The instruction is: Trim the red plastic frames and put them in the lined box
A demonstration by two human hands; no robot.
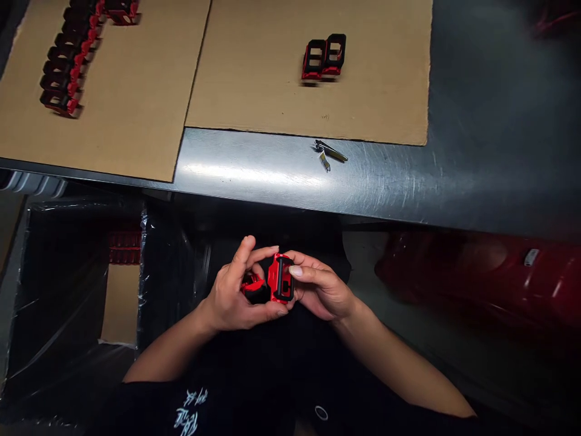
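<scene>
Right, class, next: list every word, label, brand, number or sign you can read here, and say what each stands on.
None reads clearly.
Dark top: white brush-like characters, too unclear to quote.
Right-hand cardboard sheet: tiny faint mark, unreadable.
Red object at right: small pale patch, too blurred.
</scene>
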